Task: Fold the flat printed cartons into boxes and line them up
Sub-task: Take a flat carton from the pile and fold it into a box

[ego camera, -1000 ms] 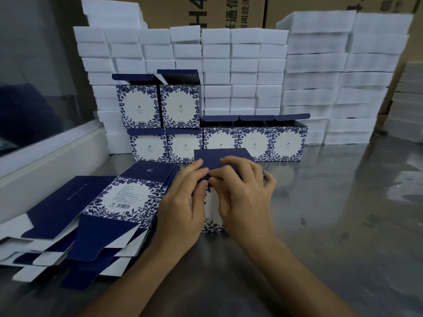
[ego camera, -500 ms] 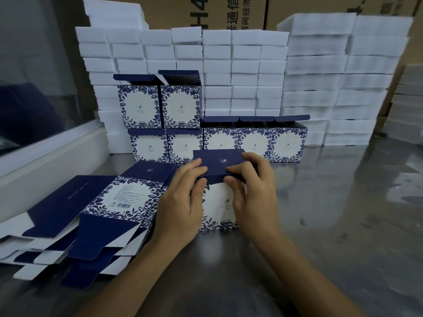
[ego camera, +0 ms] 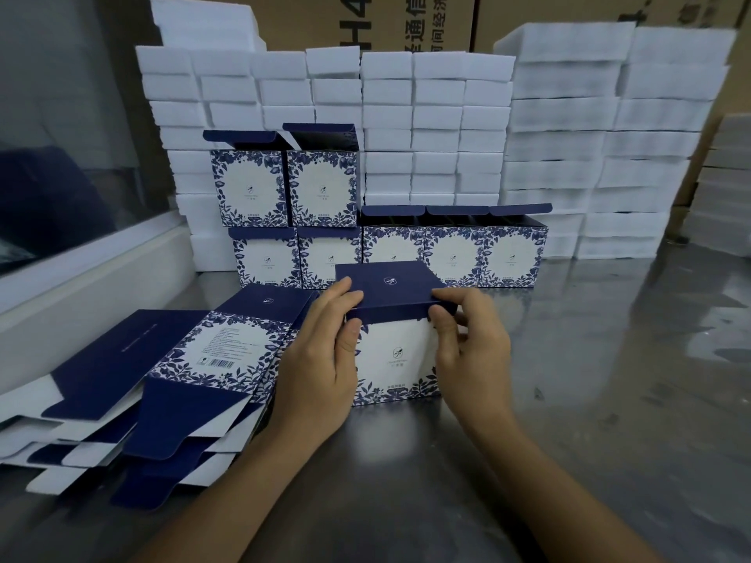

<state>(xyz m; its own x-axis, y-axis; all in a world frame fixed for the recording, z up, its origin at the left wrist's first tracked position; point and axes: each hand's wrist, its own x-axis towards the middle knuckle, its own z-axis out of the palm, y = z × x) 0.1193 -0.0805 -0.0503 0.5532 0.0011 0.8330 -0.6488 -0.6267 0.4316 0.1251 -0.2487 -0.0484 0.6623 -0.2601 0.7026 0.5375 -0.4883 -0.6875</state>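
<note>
At desk [ego camera: 528, 440] centre: left hand [ego camera: 321, 371] and right hand [ego camera: 471, 351] fingers pinch navy-lidded blue-floral white cardboard box [ego camera: 396, 359], steadying lid flap for tucking.

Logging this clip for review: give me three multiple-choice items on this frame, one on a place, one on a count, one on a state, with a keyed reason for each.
1. Where does the pile of flat blue-and-white printed cartons lie relative to the upright floral box in the hands?
A. To its left
B. To its right
C. On top of it

2. How many finished floral boxes form the upper row of the stack at the back?
A. Five
B. Two
C. None

3. What state is the dark blue lid flap of the held box in?
A. Torn off
C. Standing straight up
B. Folded down over the top

Key: 1 A, the pile lies beside the left hand. 2 B, two boxes stand on the lower row. 3 B, the left hand and right hand pinch its front edge down.
</note>
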